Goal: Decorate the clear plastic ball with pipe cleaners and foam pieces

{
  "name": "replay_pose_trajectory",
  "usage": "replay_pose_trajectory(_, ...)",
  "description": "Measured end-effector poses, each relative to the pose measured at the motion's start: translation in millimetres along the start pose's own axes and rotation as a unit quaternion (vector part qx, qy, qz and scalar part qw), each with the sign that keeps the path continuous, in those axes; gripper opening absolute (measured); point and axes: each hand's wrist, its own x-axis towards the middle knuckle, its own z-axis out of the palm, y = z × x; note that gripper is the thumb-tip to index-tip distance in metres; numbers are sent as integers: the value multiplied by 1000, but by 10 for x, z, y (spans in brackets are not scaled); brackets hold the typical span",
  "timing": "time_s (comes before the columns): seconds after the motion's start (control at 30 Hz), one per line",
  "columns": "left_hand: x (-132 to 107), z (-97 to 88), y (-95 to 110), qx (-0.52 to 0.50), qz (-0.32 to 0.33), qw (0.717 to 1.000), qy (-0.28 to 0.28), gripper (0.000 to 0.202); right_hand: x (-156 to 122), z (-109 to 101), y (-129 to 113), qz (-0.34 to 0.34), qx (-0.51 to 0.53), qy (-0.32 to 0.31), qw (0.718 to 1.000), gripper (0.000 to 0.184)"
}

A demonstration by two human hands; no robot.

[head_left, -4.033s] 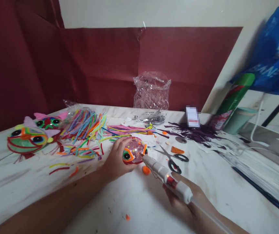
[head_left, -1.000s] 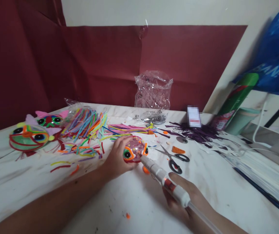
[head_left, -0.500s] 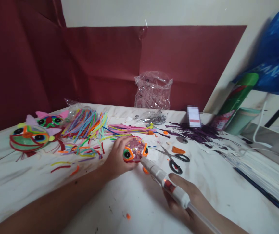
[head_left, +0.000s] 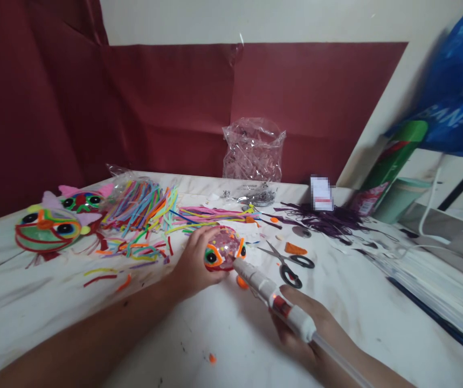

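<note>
Two hands at work over a marbled bench (head_left: 360, 328). A ball (head_left: 228, 245), see-through and speckled, with a pair of orange-rimmed eyes, sits at the centre of the frame, at the left hand (head_left: 197, 261). That hand is curved part-way round the ball's left side, fingers over the top and thumb below; its forearm enters from the lower left, nearly straight. The right hand (head_left: 302, 318), right of lower centre, is wrapped round a white glue gun (head_left: 261, 283), whose nozzle points up and left to the ball's lower front (contact cannot be told). The right forearm enters from the lower right.

The ball is probably light, thin-walled, stiff and rather slippery; it is best held by its bare side, clear of the eyes, whose trim may come loose. The gun should be stiff and light, to be taken only by its handle, since the nozzle is likely hot. Scissors (head_left: 290, 262) lie with blades parted, right of centre.
</note>
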Motion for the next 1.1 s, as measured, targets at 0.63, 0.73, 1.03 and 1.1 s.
replay_pose_trajectory(0.63,14,-27,-24,-5,1,1000,4,77,22,-36,172,8,38,107,993,5)
replay_pose_trajectory(0.73,13,-44,-54,-10,-26,999,15,75,80,-273,253,23,26,124,992,11)
replay_pose_trajectory(1.03,43,-74,-102,-58,-142,987,46,72,69,-441,980,51,-244,30,968,11)
replay_pose_trajectory(1.1,54,-91,-89,-69,-148,986,39,72,1,-460,1055,54,-243,-1,969,14)
